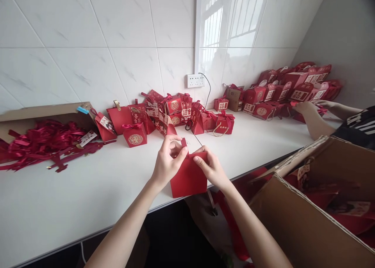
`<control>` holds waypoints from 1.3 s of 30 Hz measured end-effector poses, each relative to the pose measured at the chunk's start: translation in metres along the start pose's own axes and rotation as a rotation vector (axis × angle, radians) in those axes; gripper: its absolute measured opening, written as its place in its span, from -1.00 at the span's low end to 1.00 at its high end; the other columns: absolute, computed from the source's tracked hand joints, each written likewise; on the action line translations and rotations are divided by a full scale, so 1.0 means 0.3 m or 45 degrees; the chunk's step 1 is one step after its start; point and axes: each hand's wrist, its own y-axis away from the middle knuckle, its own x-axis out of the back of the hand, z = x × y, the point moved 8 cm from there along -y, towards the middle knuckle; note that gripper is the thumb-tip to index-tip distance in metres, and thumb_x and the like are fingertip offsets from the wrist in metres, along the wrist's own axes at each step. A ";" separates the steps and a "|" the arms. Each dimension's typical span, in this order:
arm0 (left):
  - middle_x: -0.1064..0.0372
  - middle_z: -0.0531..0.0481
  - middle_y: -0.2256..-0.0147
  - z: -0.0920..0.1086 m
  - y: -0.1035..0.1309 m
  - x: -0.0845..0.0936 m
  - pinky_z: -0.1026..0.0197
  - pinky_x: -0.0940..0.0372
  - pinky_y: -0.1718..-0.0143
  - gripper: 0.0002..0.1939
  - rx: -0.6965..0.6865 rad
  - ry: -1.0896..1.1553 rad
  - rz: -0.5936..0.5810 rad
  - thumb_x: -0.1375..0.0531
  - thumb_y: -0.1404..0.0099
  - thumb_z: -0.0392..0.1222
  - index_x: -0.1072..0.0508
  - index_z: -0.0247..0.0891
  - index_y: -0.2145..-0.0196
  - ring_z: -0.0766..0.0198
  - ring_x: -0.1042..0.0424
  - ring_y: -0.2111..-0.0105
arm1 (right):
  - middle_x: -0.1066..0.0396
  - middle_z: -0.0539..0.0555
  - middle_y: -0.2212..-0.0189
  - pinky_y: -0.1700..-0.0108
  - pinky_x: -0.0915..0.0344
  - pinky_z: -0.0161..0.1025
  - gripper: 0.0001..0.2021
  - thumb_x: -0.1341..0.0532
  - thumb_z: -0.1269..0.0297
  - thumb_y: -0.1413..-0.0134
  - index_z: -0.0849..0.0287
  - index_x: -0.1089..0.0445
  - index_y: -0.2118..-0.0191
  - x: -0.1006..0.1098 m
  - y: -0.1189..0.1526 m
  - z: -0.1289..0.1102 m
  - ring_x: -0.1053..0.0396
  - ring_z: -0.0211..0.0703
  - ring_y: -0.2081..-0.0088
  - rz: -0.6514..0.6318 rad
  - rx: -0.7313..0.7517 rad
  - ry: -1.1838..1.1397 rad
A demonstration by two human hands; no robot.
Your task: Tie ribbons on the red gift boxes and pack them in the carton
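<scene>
A plain red gift box [189, 178] stands at the front edge of the white table, before me. My right hand [212, 166] grips its upper right side, thumb on the near face and fingers behind. At the box's upper left, my left hand [170, 158] pinches a short dark-red strip [184, 142] that rises above the top edge. Whether this strip is ribbon or a card flap, I cannot tell. The fingers partly cover the top of the box.
Finished-looking red boxes [135, 135] line the wall. Red ribbons [49, 141] fill an open carton at left. More boxes [293, 88] are piled at right, where another person's hands [307, 109] work. A large cardboard carton [316, 225] stands at the table's right front.
</scene>
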 end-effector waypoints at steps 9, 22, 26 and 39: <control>-0.46 0.01 0.41 -0.042 0.010 0.000 0.30 -0.34 0.35 -0.81 0.141 0.023 -0.097 -0.14 -0.26 -0.10 -0.47 -0.26 0.31 0.29 -0.45 0.41 | -0.35 0.03 0.35 0.27 -0.28 -0.27 -0.80 -0.11 0.12 -0.20 0.15 -0.29 0.31 0.002 0.010 0.008 -0.34 -0.20 0.32 0.059 0.019 -0.025; -0.46 -0.02 0.18 -0.083 0.074 0.009 0.26 -0.35 0.14 -0.57 0.039 0.139 -0.017 -0.23 -0.18 -0.24 -0.36 -0.17 -0.03 0.27 -0.45 0.22 | -0.36 0.01 0.34 0.26 -0.33 -0.30 -0.91 -0.12 0.25 -0.20 0.15 -0.27 0.28 0.010 0.019 -0.008 -0.36 -0.24 0.32 0.192 0.161 0.029; -0.45 0.02 0.26 -0.091 0.074 0.004 0.24 -0.36 0.19 -0.47 0.056 0.244 -0.005 -0.22 -0.18 -0.23 -0.22 -0.17 -0.10 0.28 -0.45 0.28 | -0.37 0.00 0.35 0.27 -0.35 -0.31 -0.92 -0.12 0.26 -0.20 0.14 -0.27 0.28 0.013 0.024 -0.005 -0.37 -0.26 0.33 0.217 0.176 0.041; -0.44 0.00 0.38 -0.073 0.093 -0.007 0.26 -0.31 0.30 -0.87 0.077 0.112 -0.003 -0.15 -0.22 -0.19 -0.47 -0.26 0.36 0.24 -0.42 0.35 | -0.35 0.21 0.15 -0.01 -0.39 -0.02 -0.74 -0.26 0.39 -0.07 0.19 -0.30 0.09 -0.025 0.102 -0.164 -0.33 0.04 -0.02 0.636 0.724 0.913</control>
